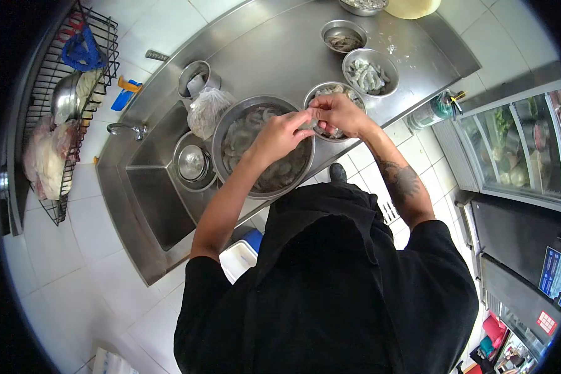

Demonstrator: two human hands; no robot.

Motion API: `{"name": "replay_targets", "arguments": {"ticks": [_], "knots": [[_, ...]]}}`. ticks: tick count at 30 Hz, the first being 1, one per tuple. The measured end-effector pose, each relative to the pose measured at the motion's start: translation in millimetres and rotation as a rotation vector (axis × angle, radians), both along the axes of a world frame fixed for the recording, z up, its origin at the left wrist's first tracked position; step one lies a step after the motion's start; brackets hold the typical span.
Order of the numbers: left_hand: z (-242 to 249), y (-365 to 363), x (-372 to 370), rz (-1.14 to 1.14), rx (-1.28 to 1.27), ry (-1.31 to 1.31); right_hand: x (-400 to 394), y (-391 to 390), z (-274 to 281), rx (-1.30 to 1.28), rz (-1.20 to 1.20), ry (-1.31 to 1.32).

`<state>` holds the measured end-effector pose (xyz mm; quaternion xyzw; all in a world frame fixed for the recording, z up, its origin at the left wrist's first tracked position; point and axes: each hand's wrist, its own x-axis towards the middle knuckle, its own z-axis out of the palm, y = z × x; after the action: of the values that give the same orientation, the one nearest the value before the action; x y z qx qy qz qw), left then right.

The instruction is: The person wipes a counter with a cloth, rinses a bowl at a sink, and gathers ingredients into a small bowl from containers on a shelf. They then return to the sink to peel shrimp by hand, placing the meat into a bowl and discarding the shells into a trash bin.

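My left hand (pixel 283 136) is closed in a pinch above the right side of a large metal bowl (pixel 219 162) of grey raw shrimp (pixel 246 134) in liquid. My right hand (pixel 341 116) meets it at the fingertips, over a smaller metal bowl (pixel 308 98) that also holds shrimp-like pieces. Between the fingers of both hands is a small greyish shrimp (pixel 308 125), mostly covered by them. Behind the right hand stands another metal bowl (pixel 393 84) with pale, translucent shrimp in it.
Farther back are a bowl of dark pieces (pixel 343 41) and a bowl (pixel 363 6) cut by the frame. A plastic bag (pixel 209 112) and metal pot (pixel 213 80) stand left, by the sink (pixel 159 206) and faucet (pixel 128 129). A wire rack (pixel 106 47) hangs left.
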<state>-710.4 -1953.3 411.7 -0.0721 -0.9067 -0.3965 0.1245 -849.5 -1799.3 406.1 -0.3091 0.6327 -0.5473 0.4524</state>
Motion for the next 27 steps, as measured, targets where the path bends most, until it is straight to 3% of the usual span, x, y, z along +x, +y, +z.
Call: {"name": "replay_targets", "arguments": {"ticks": [2, 3, 6, 8, 11, 13, 16, 19, 27], "knots": [[1.7, 1.6, 0.9, -0.008, -0.279, 0.13, -0.2, -0.5, -2.2, 0.015, -0.009, -0.003], [1.1, 2.5, 0.1, -0.01, -0.28, 0.129, -0.4, -1.0, -3.3, 0.03, -0.002, 0.008], [0.5, 3.8, -0.7, -0.027, -0.14, 0.125, -0.8, -1.4, -2.3, 0.045, 0.02, 0.029], [8.6, 3.2, -1.8, -0.05, 0.1, -0.063, -0.7, -0.4, 1.8, 0.046, 0.036, 0.041], [22.1, 2.2, -0.5, -0.026, 0.098, -0.209, 1.4, 3.4, 10.1, -0.021, 0.089, 0.033], [18.2, 2.9, 0.2, -0.018, 0.111, -0.171, 0.8, 6.7, 13.3, -0.032, 0.132, -0.219], [13.3, 7.7, -0.4, -0.013, 0.172, -0.116, -8.2, 8.6, 1.8, -0.038, 0.13, -0.372], [18.1, 9.3, -0.4, -0.012, 0.224, -0.132, -8.9, 7.4, -1.8, -0.06, 0.04, -0.314], [23.9, 11.4, -2.9, -0.049, 0.224, -0.209, -5.5, 9.2, 13.5, -0.084, 0.101, -0.045]]}}
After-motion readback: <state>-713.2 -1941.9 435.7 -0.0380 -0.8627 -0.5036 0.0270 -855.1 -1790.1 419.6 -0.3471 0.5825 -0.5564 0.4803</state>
